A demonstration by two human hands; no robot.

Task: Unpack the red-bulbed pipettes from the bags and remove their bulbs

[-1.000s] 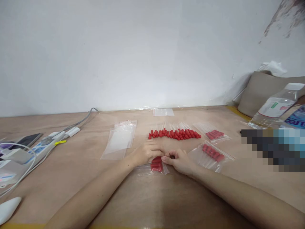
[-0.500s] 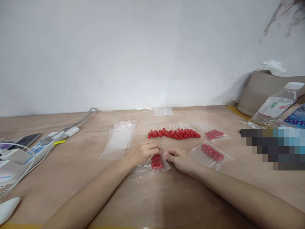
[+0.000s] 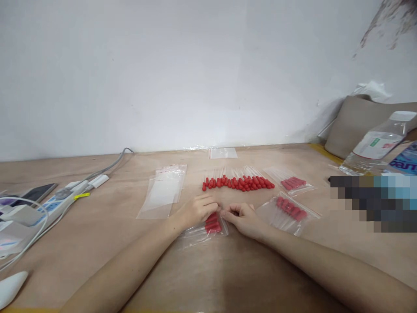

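Red droppers (image 3: 213,227) lie inside the clear bag (image 3: 199,237), its edge pinched by the left hand (image 3: 200,210) and right hand (image 3: 240,217); beyond the bag, loose droppers (image 3: 244,183) sprawl.

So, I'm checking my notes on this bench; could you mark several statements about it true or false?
1. The left hand is at a clear bag with red-ended droppers inside. True.
2. The right hand is touching the bottle. False: the right hand is at the right edge of that same bag.
3. The flat bags lie left of the loose droppers. True.
4. The bottle is at the left end of the table. False: the bottle is at the right.
5. A power strip is on the left side. True.
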